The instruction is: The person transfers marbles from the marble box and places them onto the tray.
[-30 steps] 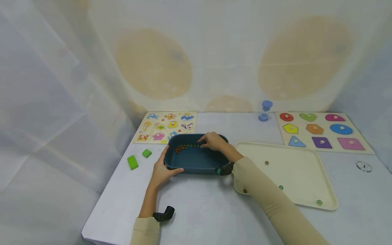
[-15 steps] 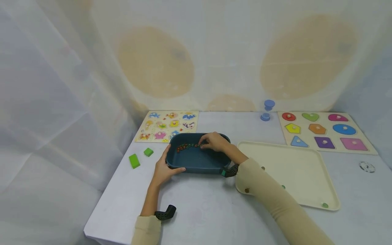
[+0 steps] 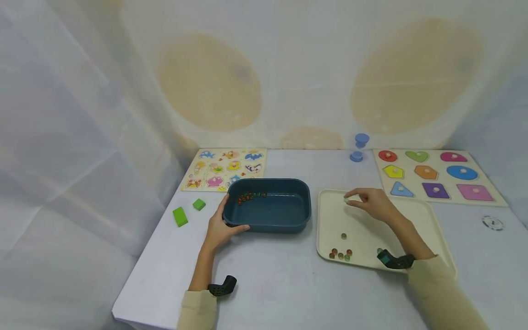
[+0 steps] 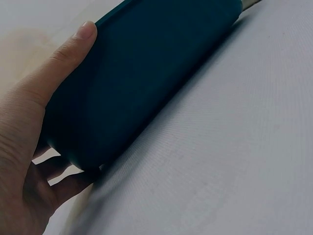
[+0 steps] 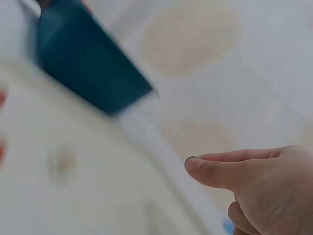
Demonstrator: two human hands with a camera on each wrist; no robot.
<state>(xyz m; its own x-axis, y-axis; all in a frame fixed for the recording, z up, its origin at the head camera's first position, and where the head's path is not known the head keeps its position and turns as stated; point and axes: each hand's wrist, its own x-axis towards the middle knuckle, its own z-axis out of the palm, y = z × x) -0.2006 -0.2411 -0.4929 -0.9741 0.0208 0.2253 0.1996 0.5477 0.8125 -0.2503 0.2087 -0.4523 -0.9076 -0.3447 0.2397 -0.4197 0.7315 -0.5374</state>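
A dark teal plastic basin (image 3: 272, 228) stands on the table, a curved row of red and green glass marbles (image 3: 246, 197) along its far left side. My left hand (image 3: 218, 230) grips the basin's left end; in the left wrist view its thumb (image 4: 73, 46) lies along the wall and the fingers reach round the corner. To the right, my right hand (image 3: 373, 203) is over the far left part of a cream tray (image 3: 406, 224). Its thumb and forefinger pinch a small pale glass marble (image 3: 345, 200). Several marbles (image 3: 340, 255) sit in the tray's near left corner.
Two green blocks (image 3: 179, 217) lie left of the basin. Behind stand an animal puzzle board (image 3: 224, 169), a blue sand timer (image 3: 358, 147) and a shape puzzle board (image 3: 439, 176). A round black-and-white chip (image 3: 492, 223) lies at the right.
My right hand has left the inside of the basin and moved right over the tray, uncovering marbles its sleeve hid. The marble row's right end is shorter. My left hand stays on the basin.
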